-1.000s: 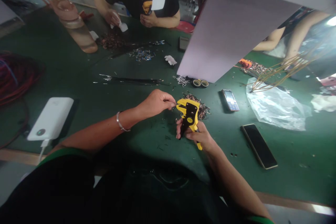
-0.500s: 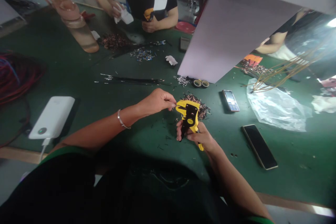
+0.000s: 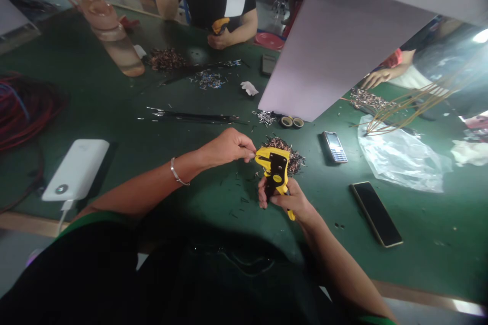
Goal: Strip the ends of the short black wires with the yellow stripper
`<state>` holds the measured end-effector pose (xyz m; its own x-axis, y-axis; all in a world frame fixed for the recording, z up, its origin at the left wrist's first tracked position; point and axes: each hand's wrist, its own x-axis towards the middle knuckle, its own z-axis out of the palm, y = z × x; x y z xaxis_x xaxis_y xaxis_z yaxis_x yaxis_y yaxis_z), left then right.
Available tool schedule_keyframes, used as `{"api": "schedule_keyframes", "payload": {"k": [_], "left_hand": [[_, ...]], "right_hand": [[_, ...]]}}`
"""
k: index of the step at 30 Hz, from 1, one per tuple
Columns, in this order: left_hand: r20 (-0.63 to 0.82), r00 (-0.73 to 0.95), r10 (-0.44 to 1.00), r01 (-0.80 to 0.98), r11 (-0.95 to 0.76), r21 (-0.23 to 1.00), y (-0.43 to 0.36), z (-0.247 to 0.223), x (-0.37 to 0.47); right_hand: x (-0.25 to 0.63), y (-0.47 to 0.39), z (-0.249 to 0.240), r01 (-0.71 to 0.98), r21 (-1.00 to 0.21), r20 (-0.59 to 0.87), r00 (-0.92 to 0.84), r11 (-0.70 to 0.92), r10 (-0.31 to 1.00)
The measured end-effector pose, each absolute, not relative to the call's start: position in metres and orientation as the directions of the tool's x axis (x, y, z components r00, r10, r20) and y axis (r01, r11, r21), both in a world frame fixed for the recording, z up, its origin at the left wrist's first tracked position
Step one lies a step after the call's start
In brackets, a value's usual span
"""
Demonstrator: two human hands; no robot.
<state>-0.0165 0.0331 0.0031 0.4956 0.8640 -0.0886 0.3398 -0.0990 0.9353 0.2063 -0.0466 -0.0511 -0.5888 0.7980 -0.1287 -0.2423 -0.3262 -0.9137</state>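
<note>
right hand (image 3: 293, 197), its grip wrapped round the yellow pliers (image 3: 277, 175), looks squeezed tighter now, likely mid-bite; left hand (image 3: 230, 147) stays pinched, contents hidden.

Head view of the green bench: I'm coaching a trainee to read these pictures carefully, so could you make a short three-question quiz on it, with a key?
1. Multiple choice. Which hand grips the handles of the yellow-and-black wire stripper?
(a) left
(b) right
(c) neither

2. True or false. The keypad phone lies between the wire stripper and the clear plastic bag.

3. Fill in the missing word. A white ____ is plugged into the white power bank.

Key:
1. (b), the right hand.
2. True.
3. cable.
</note>
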Motion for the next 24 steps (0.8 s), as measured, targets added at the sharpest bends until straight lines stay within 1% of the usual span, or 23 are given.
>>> {"api": "schedule_keyframes", "payload": {"k": [6,13,18,24], "left_hand": [[-0.063,0.543,0.837,0.348,-0.156,0.925,0.037,-0.001,-0.02],[-0.031,0.605,0.796,0.332,-0.216,0.918,0.04,0.003,-0.023],[-0.049,0.651,0.758,0.353,-0.245,0.903,0.049,-0.003,-0.027],[-0.044,0.625,0.779,0.376,-0.251,0.892,0.059,-0.016,-0.029]], "right_hand": [[0.205,-0.049,-0.055,-0.253,-0.908,-0.143,-0.562,-0.334,0.814],[0.203,-0.052,-0.057,-0.193,-0.93,-0.174,-0.518,-0.313,0.838],[0.2,-0.053,-0.059,-0.143,-0.947,-0.188,-0.476,-0.286,0.859],[0.197,-0.055,-0.069,-0.123,-0.958,-0.184,-0.426,-0.258,0.886]]}}
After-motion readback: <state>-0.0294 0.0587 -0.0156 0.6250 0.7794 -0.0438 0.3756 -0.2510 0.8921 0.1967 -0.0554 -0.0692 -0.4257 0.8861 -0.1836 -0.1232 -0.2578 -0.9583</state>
